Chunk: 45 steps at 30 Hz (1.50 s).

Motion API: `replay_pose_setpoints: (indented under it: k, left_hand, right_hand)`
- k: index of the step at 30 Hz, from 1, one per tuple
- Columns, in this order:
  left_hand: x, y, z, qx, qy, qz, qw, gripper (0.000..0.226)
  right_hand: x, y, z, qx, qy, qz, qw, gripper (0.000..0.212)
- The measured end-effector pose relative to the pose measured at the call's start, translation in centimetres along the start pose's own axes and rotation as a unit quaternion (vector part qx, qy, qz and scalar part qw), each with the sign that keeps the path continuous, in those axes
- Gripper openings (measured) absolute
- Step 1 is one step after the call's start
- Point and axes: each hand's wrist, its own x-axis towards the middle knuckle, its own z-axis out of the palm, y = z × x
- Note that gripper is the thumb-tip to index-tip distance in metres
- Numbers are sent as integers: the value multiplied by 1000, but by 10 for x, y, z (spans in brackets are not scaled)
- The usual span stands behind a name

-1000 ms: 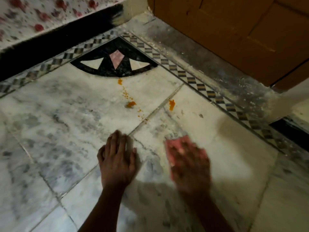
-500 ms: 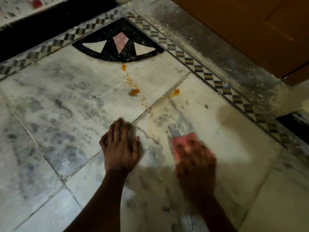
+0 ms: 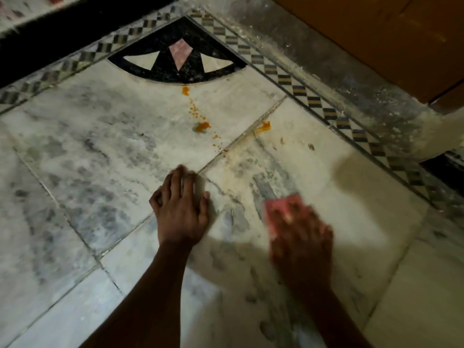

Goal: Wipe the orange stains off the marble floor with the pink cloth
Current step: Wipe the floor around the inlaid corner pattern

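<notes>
Head view: floor, stains, cloth, two hands

Floor (image 3: 105, 151): pale grey-veined marble slabs with dark joints.
Stains (image 3: 202, 126): orange; one blot just below the black inlay (image 3: 175, 71), a trail of drops running down to a larger blot, another smear (image 3: 263, 126) right of the joint. All lie well beyond both hands.
Cloth (image 3: 278, 205): pink, flat on the floor, far edge showing past the fingers.
Right hand (image 3: 301, 237): blurred, laid palm-down over the cloth, fingers spread and pressing.
Left hand (image 3: 179, 209): flat on the floor, fingers extended, holding nothing.
Checkered border (image 3: 311, 101); wooden door (image 3: 376, 41) at upper right.
</notes>
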Motion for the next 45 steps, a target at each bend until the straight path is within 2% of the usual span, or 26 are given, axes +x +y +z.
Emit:
replay_pose_setpoints:
  k: [3, 5, 7, 9, 11, 12, 14, 16, 18, 20, 22, 23, 26, 27, 28, 29, 31, 33, 34, 35, 37, 39, 41, 43, 45]
  left_hand:
    - [-2, 0, 3, -1, -3, -2, 1000, 59]
    - [-1, 0, 2, -2, 0, -3, 1000, 60]
    - [-1, 1, 1, -3, -9, -2, 1000, 60]
    - [-1, 1, -1, -6, -11, -1, 1000, 60]
    - [-2, -1, -2, -13, -7, -1, 1000, 59]
    - [-3, -1, -1, -16, -3, 1, 1000, 60]
    - [-2, -1, 0, -16, -1, 3, 1000, 60]
    - [-3, -1, 2, -12, 4, 3, 1000, 60]
    - [-2, -3, 4, -9, 5, 4, 1000, 60]
    - [-2, -1, 2, -10, 3, 4, 1000, 60]
    - [-4, 0, 0, -5, 8, 6, 1000, 59]
    - [-4, 0, 0, -9, 10, 7, 1000, 59]
    - [-1, -11, -4, -52, 9, 22, 998, 63]
    - [6, -17, -7, -72, 18, 32, 997, 65]
    - [18, -24, -11, -81, 32, 45, 995, 67]
    - [34, -31, -13, -76, 45, 57, 994, 67]
    - [65, -45, -14, -37, 49, 68, 996, 69]
    - [82, -53, -7, -11, 51, 47, 998, 70]
    - [88, -55, -1, -16, 60, 23, 998, 70]
    - [90, -58, 4, -26, 73, 3, 997, 71]
    - [94, -60, 10, -27, 75, -11, 997, 73]
    - [93, -61, 8, -27, 60, -9, 998, 73]
    - [95, -59, 4, -40, 56, -7, 998, 72]
    - [95, -58, 1, -42, 51, -10, 998, 71]
    - [93, -58, 2, -40, 51, -13, 998, 70]
  right_hand:
    - [68, -2, 4, 26, 13, 179, 983, 63]
    - [111, -32, 10, 47, 2, 189, 981, 65]
    - [116, -63, 16, 35, 5, 116, 993, 68]
    - [74, -78, 15, 2, 19, -17, 1000, 69]
    - [13, -64, 6, 7, 50, -120, 992, 69]
    - [-11, -50, -1, 16, 56, -137, 989, 69]
    - [-24, -16, -7, 17, 50, -84, 995, 65]
    - [7, 4, -4, -1, 30, 43, 999, 65]
    - [68, -7, -2, 5, 24, 123, 992, 67]
    - [121, -34, -2, 47, -23, 134, 990, 67]
    - [140, -64, 8, 54, -38, 62, 996, 67]
    - [131, -75, 13, 41, -19, 8, 999, 67]
    - [50, -72, 16, 23, 52, -154, 987, 64]
    - [25, -56, 15, 24, 59, -180, 982, 63]
    - [13, -38, 13, 25, 63, -173, 983, 62]
    - [14, -21, 13, 27, 62, -130, 989, 62]
    - [48, -9, 14, 1, 63, 14, 998, 65]
    - [109, -32, 11, 35, 40, 129, 990, 66]
    - [139, -51, 9, 71, 13, 153, 986, 66]
    - [162, -67, 9, 90, -3, 154, 984, 66]
    - [179, -93, 15, 69, 0, 77, 995, 67]
    - [145, -100, 22, 40, 51, -37, 997, 67]
    - [99, -82, 20, 37, 84, -94, 991, 63]
    - [90, -53, 18, 49, 62, -37, 996, 63]
    - [134, -33, 8, 31, 33, 72, 996, 66]
